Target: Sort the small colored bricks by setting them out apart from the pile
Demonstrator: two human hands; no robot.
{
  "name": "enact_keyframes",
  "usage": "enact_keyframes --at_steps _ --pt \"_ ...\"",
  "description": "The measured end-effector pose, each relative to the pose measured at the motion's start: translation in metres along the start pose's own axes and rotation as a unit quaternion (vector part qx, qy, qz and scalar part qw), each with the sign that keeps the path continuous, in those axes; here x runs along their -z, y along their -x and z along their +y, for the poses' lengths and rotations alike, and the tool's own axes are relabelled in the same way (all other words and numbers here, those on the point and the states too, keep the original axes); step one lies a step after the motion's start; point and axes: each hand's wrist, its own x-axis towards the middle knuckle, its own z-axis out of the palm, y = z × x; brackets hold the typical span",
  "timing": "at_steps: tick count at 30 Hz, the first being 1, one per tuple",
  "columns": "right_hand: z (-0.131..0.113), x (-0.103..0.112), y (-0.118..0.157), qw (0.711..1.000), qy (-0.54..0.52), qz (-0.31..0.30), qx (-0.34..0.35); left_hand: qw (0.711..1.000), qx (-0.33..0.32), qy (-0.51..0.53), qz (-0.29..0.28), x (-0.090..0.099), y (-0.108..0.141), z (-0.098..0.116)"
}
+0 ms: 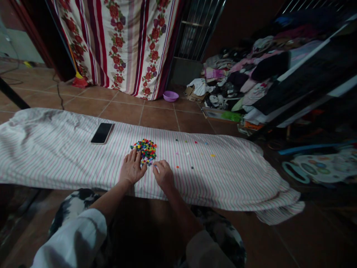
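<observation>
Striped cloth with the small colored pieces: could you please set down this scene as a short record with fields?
left hand: spread, fingers at the near-left edge of the pile
right hand: fingertips together by the pile's near-right edge; too small to tell whether they grip a piece
pile: many small multicolored pieces, heaped close together
loose pieces: spaced apart, right of the pile
phone: lying left of the pile, screen dark
surface: striped cloth
floor beyond: purple basin near the floral curtain
</observation>
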Motion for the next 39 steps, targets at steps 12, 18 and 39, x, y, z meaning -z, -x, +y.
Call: enact_keyframes --at_steps 12,18,39 --pt "-0.0037 0.0001 0.0031 0.999 0.035 0.000 -0.019 1.000 -0.006 0.005 0.007 -0.0017 0.0006 -0.0016" --pt "-0.0042 -0.0002 0.0047 0.998 0.057 0.001 -0.027 1.000 -0.007 0.009 0.024 -0.0045 0.0014 -0.0038" --pt "0.0007 -0.0037 0.0034 0.998 0.053 0.025 -0.027 0.995 -0.094 0.017 -0.002 0.0018 0.0026 -0.0034"
